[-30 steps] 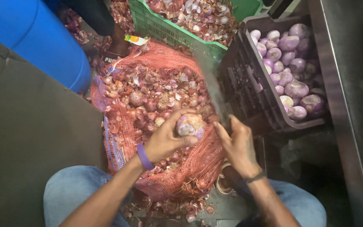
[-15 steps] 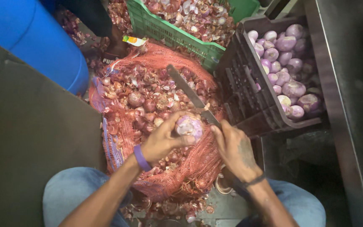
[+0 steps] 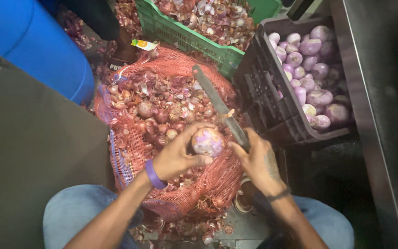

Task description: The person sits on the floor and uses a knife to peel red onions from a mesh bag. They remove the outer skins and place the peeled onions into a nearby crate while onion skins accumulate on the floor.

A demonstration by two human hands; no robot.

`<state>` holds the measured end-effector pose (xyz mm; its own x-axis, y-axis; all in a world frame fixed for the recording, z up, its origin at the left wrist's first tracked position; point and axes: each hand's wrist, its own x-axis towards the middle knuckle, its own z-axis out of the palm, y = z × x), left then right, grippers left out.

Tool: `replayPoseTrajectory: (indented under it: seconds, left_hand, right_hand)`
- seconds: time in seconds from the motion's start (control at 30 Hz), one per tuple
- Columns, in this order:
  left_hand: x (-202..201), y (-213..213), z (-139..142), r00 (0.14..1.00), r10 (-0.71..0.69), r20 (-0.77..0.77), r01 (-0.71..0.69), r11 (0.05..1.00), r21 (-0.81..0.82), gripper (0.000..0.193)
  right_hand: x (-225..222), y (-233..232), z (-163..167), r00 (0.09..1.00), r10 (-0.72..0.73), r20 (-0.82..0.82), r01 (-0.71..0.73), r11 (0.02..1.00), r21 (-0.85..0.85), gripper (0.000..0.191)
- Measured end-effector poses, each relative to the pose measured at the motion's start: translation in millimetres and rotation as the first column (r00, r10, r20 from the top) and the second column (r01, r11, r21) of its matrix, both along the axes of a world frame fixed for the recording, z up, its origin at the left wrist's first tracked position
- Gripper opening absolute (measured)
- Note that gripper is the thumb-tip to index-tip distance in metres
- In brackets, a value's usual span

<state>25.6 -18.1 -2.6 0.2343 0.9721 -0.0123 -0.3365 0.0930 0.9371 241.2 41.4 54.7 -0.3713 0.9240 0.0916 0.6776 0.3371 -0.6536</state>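
Right now my left hand has its fingers curled around a half-peeled onion, and my right hand is clamped on a knife. Both hover over the red sack's near edge, the black crate at right.
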Motion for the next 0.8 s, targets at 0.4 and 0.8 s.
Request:
replayPoseTrajectory:
  seconds: [0.4, 0.8]
  left_hand:
    - [-1, 0, -4, 0.986, 0.083, -0.145, -0.081, 0.997, 0.015, 0.067]
    - [9, 3, -4, 0.995, 0.076, -0.064, -0.073, 0.997, 0.036, 0.071]
  right_hand:
    - [-2, -7, -1, 0.939, 0.112, 0.326, -0.201, 0.945, 0.257, 0.024]
    - [-17, -24, 6, 0.887, 0.28, -0.368, -0.244, 0.959, 0.142, 0.026]
